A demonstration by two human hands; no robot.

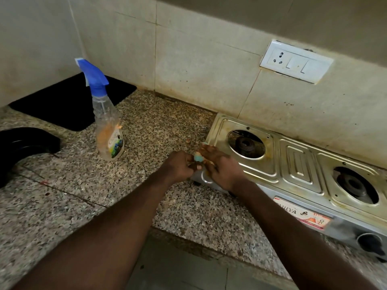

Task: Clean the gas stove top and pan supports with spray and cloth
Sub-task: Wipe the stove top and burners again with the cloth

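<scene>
Left hand [183, 167] and right hand [223, 170] meet, pinching a teal wad [198, 158], perhaps cloth, over the stove's [299, 164] left corner. The stove runs rightward; the spray bottle [106, 126] stands left.

Shiny steel stove [301, 164]; speckled granite counter [146, 126]

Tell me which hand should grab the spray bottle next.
Left, probably. The left hand sits nearer the spray bottle, upright on its left; the right hand is over the stove corner, farther away.
</scene>
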